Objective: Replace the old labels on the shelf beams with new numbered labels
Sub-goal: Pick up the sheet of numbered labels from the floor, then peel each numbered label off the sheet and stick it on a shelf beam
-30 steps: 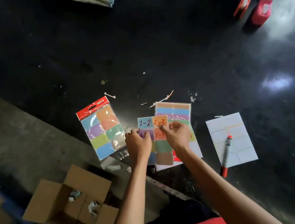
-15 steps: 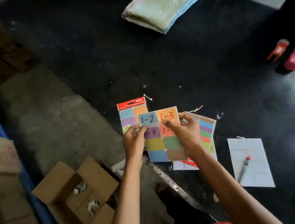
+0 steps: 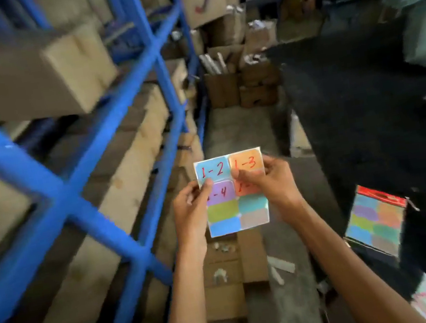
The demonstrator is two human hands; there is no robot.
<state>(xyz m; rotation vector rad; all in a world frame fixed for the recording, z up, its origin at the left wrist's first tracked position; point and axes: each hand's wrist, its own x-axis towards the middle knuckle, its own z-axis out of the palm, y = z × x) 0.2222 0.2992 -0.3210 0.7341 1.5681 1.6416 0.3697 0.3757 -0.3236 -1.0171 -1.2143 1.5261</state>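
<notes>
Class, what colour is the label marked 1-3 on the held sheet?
Orange, with red writing: the 1-3 label on the label sheet, head view.

Single head-worn wide-angle view, forward and down, blue rack (image 3: pixel 51 194) close at left

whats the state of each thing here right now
Square sheet of coloured paper labels: held up, top four numbered in red, lower four blank
Left hand: pinches the sheet's left edge
Right hand: pinches the sheet's right half
Brown cardboard box on the floor: open, pale scraps inside
Red-topped plastic packet of labels: lying on the dark floor
</notes>
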